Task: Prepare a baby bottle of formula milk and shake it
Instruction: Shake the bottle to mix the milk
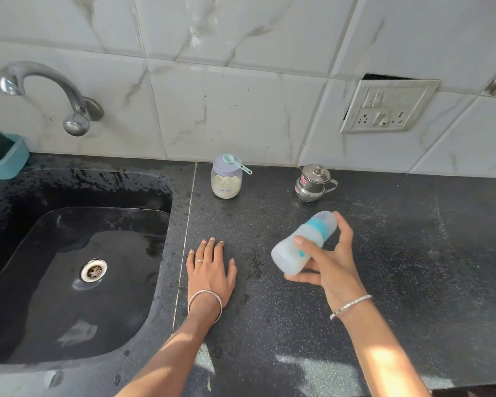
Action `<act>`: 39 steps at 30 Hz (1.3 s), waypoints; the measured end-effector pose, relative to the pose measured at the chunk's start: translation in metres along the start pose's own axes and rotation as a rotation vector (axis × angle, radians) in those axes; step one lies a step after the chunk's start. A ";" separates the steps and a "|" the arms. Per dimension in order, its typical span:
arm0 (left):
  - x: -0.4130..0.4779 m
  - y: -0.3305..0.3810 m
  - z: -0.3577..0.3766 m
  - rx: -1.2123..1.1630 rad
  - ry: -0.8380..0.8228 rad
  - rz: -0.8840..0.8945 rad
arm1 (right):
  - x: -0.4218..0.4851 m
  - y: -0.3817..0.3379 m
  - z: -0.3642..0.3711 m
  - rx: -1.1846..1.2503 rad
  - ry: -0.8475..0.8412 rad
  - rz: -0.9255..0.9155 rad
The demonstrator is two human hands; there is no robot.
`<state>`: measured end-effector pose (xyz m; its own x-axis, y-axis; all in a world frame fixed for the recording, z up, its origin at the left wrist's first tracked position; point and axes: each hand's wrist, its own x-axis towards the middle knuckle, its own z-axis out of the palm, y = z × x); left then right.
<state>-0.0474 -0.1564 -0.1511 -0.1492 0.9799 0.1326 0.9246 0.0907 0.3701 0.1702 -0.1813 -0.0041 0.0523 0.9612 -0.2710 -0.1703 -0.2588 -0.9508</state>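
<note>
One baby bottle [312,229], cloudy with a teal collar and blurred, sits tilted in the right hand [332,265], whose thumb and fingers curl round it above the black counter [269,325], cap end toward the back edge. Left hand [211,270] lies flat on the counter with straight fingers, near the sink [69,267]. At the back edge stand a formula jar [226,181], a teal scoop [234,161] on its lid, and a lidded steel pot [312,183].
</note>
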 end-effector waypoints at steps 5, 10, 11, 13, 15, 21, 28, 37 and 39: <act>0.000 -0.001 0.000 -0.006 0.002 0.000 | -0.004 0.001 0.004 -0.041 -0.088 0.064; 0.000 0.000 0.000 -0.003 0.002 -0.002 | 0.002 0.005 0.004 0.017 0.012 0.013; 0.001 -0.001 0.000 -0.002 0.003 -0.002 | 0.000 0.006 0.005 -0.027 -0.039 0.041; 0.001 -0.001 0.001 0.002 0.007 -0.001 | -0.006 0.008 0.007 -0.079 -0.144 0.100; 0.001 -0.001 0.001 0.003 0.010 0.000 | -0.007 0.009 0.009 -0.052 -0.124 0.077; 0.001 -0.001 0.001 0.002 0.000 -0.003 | -0.001 0.010 0.009 -0.001 -0.008 0.017; 0.000 -0.001 0.000 -0.012 0.000 -0.007 | 0.002 0.014 0.013 0.075 0.083 -0.032; 0.001 0.000 -0.001 -0.022 -0.004 -0.005 | 0.000 0.013 0.018 0.096 0.096 -0.046; 0.001 0.000 -0.002 -0.017 -0.011 -0.005 | -0.001 0.014 0.018 0.037 0.052 -0.021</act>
<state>-0.0486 -0.1558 -0.1493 -0.1500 0.9813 0.1203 0.9178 0.0930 0.3860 0.1505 -0.1841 -0.0142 0.1074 0.9598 -0.2592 -0.2047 -0.2338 -0.9505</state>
